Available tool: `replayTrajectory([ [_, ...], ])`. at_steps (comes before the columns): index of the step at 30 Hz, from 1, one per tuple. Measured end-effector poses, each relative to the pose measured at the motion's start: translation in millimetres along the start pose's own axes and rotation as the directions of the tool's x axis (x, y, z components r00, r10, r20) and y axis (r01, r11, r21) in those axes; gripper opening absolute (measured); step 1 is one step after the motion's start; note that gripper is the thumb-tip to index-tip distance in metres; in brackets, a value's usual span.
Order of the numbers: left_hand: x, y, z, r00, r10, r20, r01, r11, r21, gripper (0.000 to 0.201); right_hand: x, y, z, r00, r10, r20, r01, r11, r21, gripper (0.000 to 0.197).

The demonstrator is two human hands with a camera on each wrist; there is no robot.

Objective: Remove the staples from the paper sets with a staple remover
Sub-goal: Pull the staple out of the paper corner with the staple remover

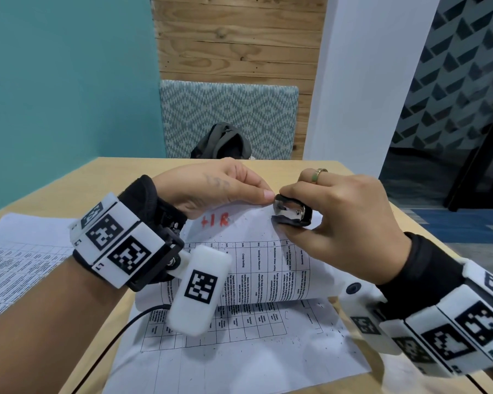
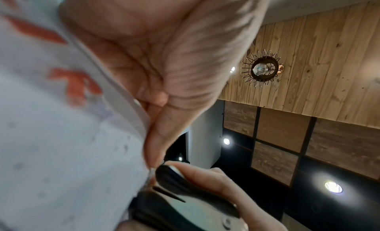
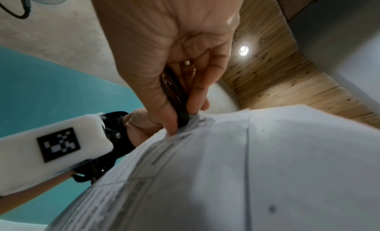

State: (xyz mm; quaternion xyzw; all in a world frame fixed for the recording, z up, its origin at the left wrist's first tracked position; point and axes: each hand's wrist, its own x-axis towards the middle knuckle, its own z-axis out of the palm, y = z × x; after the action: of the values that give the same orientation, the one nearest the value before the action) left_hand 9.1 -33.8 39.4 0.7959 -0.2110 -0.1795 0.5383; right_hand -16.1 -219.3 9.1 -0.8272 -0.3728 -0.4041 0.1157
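A stapled paper set [image 1: 248, 260] with a printed table and red marks is lifted off the table and curls upward. My left hand [image 1: 225, 189] pinches its top edge between thumb and fingers, seen close up as the paper set [image 2: 61, 137] in the left wrist view. My right hand [image 1: 333, 220] grips a black and metal staple remover [image 1: 292, 213] between thumb and index finger. Its jaws sit at the paper's top corner, right beside my left thumb tip. The staple remover [image 3: 180, 107] bites the paper set's [image 3: 246, 169] edge in the right wrist view. The staple itself is hidden.
A loose printed sheet [image 1: 239, 351] lies flat on the wooden table [image 1: 111, 177] under my hands, and another paper stack [image 1: 17, 260] lies at the left. A black cable [image 1: 111, 345] trails from my left wrist. A patterned chair [image 1: 228, 109] with a dark backpack [image 1: 222, 140] stands behind the table.
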Motion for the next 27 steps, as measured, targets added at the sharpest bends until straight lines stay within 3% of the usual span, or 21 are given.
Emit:
replayTrajectory([
  [13,0,-2,-1,0.997,0.011,0.082,-0.014,0.999,0.034,0.013,0,2,-2,0.998,0.065,0.011,-0.066,0.988,0.136,0.02],
  [18,5,-8,-2,0.998,0.05,0.05,-0.049,0.999,-0.015,0.008,1,3,0,0.993,0.118,-0.007,-0.113,0.964,0.239,0.016],
  [22,7,-10,-5,0.994,0.083,0.065,-0.078,0.994,-0.078,0.01,2,7,1,0.981,0.194,0.006,-0.175,0.875,0.451,0.021],
  [27,8,-13,-6,0.986,0.146,0.078,-0.136,0.983,-0.119,0.008,1,12,3,0.923,0.364,0.123,-0.331,0.594,0.733,0.029],
])
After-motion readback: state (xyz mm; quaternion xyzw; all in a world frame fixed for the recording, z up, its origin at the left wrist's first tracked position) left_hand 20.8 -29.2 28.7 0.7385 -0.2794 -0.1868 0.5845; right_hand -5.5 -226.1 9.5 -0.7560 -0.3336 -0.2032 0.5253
